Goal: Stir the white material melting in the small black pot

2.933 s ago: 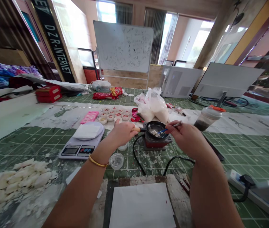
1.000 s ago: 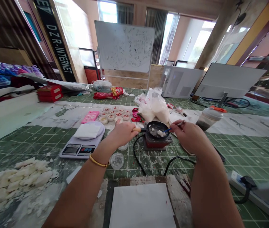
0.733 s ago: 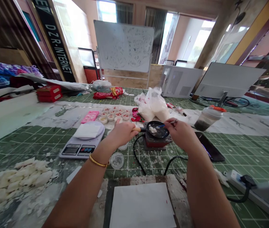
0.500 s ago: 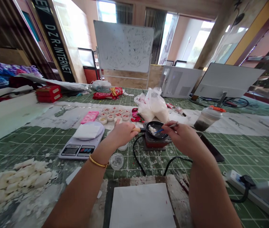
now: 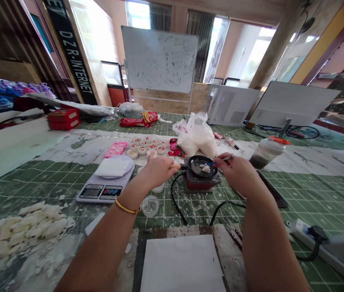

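A small black pan [image 5: 196, 163] rests on a dark red hot plate [image 5: 200, 185] near the middle of the table. My left hand [image 5: 158, 168] is closed round the pan's wooden handle [image 5: 176, 166]. In my right hand [image 5: 234, 170] is a thin blue tool [image 5: 211, 164], held in a pinch from the right, its tip down in the pan. A white lump [image 5: 206, 168] lies at the tool's tip, on the right side of the pan. Beyond the pan stand plastic bags of white material [image 5: 204, 140].
Left of my hands are a kitchen scale [image 5: 100, 192], small filled cups [image 5: 152, 147] and a pile of whitish pieces [image 5: 26, 231]. A clear cup [image 5: 150, 206] and white sheet [image 5: 180, 263] lie nearer. On the right are an orange-lidded jar [image 5: 267, 152] and power strip [image 5: 307, 233].
My right hand has moved slightly right with the blue tool. The white lump has shifted from the left side of the pan to its right side. My left hand keeps its hold.
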`<state>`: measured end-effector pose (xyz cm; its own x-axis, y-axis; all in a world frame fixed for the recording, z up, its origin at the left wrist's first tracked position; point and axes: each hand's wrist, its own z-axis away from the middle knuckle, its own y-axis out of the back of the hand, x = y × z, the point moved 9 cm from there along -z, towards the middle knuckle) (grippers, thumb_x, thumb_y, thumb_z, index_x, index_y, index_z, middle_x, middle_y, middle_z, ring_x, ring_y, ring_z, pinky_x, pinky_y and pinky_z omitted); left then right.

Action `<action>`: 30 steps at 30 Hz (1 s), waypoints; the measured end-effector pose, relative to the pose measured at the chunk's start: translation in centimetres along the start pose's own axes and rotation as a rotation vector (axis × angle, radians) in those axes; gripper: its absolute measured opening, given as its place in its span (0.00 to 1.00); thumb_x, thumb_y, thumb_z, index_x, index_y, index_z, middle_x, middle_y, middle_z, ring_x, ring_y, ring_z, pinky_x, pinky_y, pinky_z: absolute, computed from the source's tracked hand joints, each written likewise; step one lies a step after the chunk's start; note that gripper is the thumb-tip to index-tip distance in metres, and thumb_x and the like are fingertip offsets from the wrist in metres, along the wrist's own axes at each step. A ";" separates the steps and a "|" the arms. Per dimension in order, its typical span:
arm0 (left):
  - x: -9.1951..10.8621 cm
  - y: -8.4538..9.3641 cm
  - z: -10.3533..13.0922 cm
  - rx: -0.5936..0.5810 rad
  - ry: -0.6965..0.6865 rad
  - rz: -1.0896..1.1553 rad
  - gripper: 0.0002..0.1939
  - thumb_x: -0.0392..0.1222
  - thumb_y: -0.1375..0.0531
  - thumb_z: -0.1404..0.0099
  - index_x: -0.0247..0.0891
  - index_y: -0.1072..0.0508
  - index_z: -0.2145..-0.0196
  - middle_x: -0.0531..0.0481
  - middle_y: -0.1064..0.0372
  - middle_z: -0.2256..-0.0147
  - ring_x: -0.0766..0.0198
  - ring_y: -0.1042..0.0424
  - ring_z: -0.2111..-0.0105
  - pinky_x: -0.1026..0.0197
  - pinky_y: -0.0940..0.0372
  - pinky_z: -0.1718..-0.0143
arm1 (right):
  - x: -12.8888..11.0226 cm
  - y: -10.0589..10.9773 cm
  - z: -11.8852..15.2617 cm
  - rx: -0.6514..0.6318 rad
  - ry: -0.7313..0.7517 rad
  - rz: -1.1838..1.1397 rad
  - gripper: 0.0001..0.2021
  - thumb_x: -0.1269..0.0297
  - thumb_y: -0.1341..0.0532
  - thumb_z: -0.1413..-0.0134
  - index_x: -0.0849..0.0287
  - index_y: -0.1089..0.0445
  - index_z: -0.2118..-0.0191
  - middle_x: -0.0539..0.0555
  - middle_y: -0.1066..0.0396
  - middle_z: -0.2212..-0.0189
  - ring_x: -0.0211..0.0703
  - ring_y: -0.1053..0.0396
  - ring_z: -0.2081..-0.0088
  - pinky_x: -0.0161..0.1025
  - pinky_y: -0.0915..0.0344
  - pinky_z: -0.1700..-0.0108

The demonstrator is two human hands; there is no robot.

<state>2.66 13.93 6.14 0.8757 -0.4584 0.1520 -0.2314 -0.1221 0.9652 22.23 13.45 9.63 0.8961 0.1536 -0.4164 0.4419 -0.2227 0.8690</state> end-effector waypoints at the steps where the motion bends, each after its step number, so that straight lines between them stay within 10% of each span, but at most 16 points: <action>1: 0.1 0.0 0.0 -0.003 -0.003 0.001 0.15 0.44 0.53 0.35 0.37 0.32 0.74 0.49 0.29 0.71 0.60 0.33 0.67 0.42 0.48 0.50 | 0.3 0.2 0.0 0.011 -0.009 0.008 0.15 0.56 0.49 0.45 0.58 0.27 0.67 0.54 0.26 0.70 0.43 0.31 0.67 0.37 0.44 0.66; 30: 0.3 0.2 0.0 0.000 -0.016 0.000 0.15 0.43 0.54 0.35 0.38 0.33 0.73 0.50 0.30 0.71 0.60 0.33 0.67 0.43 0.47 0.51 | -0.4 0.6 0.5 0.002 0.008 0.043 0.16 0.56 0.51 0.44 0.57 0.28 0.68 0.54 0.26 0.68 0.43 0.32 0.68 0.37 0.45 0.67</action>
<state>2.90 13.73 6.34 0.8688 -0.4724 0.1483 -0.2310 -0.1219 0.9653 22.15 12.82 10.18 0.9141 0.1519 -0.3761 0.4028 -0.2310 0.8857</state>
